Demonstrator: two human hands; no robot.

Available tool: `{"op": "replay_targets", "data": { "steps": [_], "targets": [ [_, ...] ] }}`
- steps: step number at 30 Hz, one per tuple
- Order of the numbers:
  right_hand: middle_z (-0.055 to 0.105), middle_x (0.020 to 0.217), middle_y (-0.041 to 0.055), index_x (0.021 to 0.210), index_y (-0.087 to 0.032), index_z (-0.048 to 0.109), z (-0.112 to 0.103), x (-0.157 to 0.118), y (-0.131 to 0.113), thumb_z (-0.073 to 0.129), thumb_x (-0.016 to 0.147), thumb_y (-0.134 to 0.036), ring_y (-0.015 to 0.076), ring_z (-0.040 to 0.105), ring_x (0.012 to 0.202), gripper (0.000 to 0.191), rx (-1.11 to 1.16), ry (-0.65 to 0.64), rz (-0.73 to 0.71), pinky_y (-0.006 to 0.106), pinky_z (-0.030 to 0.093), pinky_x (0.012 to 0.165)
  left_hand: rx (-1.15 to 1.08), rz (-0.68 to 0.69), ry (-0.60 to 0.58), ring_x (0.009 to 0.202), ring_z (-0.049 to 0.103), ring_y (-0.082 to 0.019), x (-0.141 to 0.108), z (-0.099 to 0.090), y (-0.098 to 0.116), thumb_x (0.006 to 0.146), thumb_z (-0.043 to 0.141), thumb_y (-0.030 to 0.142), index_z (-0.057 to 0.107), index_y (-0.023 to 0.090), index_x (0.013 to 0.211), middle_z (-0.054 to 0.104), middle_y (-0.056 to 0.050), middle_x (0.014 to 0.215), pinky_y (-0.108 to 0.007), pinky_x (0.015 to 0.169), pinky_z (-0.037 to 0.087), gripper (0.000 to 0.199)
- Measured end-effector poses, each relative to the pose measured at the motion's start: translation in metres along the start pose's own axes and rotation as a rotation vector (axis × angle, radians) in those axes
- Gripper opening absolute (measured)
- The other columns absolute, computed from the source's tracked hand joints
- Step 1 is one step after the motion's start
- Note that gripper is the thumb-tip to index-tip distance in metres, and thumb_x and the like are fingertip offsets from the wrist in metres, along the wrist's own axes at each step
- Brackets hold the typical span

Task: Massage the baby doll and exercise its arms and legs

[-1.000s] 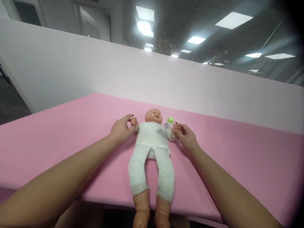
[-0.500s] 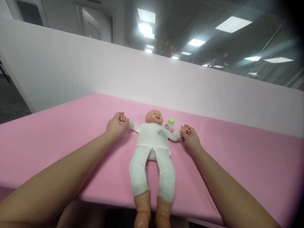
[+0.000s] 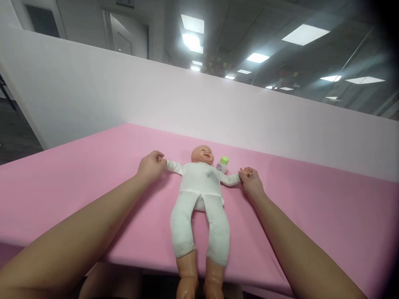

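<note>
A baby doll (image 3: 201,178) with a cloth body in white lies on its back, head at the far end, feet past the table's near edge. Its arms are stretched out to both sides. My left hand (image 3: 151,167) is closed around the doll's hand on the left, hiding most of it. On the other side, my right hand (image 3: 252,182) pinches the doll's other hand, whose small fingers show above my thumb. Beside the doll's head stands a small clear bottle (image 3: 222,164) with a green cap and a printed label.
The doll rests on a pink table (image 3: 102,174). A white partition (image 3: 199,104) rises behind it. Beyond are a door (image 3: 127,37) and lit ceiling panels (image 3: 305,34). My legs show under the near edge.
My left hand has closed further over the doll's hand, which shows less now. The doll's other hand has tipped slightly outward in my right hand. The bottle has not moved.
</note>
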State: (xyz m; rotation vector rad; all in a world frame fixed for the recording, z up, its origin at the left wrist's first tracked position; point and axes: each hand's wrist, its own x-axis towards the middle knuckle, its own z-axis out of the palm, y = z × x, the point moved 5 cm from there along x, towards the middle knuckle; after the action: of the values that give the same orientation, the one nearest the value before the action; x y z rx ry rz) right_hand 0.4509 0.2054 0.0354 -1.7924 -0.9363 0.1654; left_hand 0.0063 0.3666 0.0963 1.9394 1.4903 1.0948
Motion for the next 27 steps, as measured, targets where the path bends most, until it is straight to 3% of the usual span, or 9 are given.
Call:
{"op": "replay_targets", "data": {
  "steps": [5, 12, 20, 27],
  "targets": [
    [0.064, 0.137, 0.0134, 0.148, -0.023, 0.046, -0.005, 0.0, 0.003, 0.072, 0.08, -0.058, 0.0304, 0.068, 0.113, 0.081, -0.142, -0.034, 0.094, 0.039, 0.054, 0.092, 0.139, -0.115, -0.088, 0.082, 0.069, -0.024, 0.014, 0.0, -0.02, 0.079, 0.06, 0.039, 0.067, 0.026, 0.094, 0.075, -0.004, 0.093, -0.033, 0.061, 0.046, 0.021],
    [0.07, 0.124, 0.0142, 0.13, -0.022, 0.062, -0.01, 0.002, 0.006, 0.071, 0.079, -0.06, 0.0336, 0.069, 0.104, 0.064, -0.227, -0.111, 0.151, 0.043, 0.054, 0.084, 0.378, -0.084, -0.226, 0.082, 0.069, -0.03, 0.02, -0.003, -0.026, 0.085, 0.052, 0.051, 0.069, 0.027, 0.086, 0.075, -0.008, 0.093, -0.036, 0.061, 0.045, 0.03],
    [0.071, 0.123, 0.0138, 0.131, -0.023, 0.062, -0.008, 0.0, 0.005, 0.072, 0.077, -0.059, 0.0327, 0.069, 0.103, 0.066, -0.224, -0.107, 0.148, 0.042, 0.054, 0.083, 0.403, -0.068, -0.241, 0.081, 0.07, -0.031, 0.021, -0.004, -0.027, 0.085, 0.05, 0.055, 0.069, 0.026, 0.08, 0.075, -0.01, 0.089, -0.037, 0.062, 0.046, 0.034],
    [0.069, 0.126, 0.0151, 0.137, -0.021, 0.059, -0.01, 0.001, 0.005, 0.073, 0.078, -0.057, 0.0332, 0.069, 0.106, 0.07, -0.179, -0.083, 0.149, 0.043, 0.054, 0.088, 0.324, -0.082, -0.201, 0.087, 0.07, -0.029, 0.021, -0.003, -0.028, 0.085, 0.052, 0.053, 0.073, 0.028, 0.095, 0.076, -0.007, 0.097, -0.034, 0.063, 0.047, 0.034]
  ]
}}
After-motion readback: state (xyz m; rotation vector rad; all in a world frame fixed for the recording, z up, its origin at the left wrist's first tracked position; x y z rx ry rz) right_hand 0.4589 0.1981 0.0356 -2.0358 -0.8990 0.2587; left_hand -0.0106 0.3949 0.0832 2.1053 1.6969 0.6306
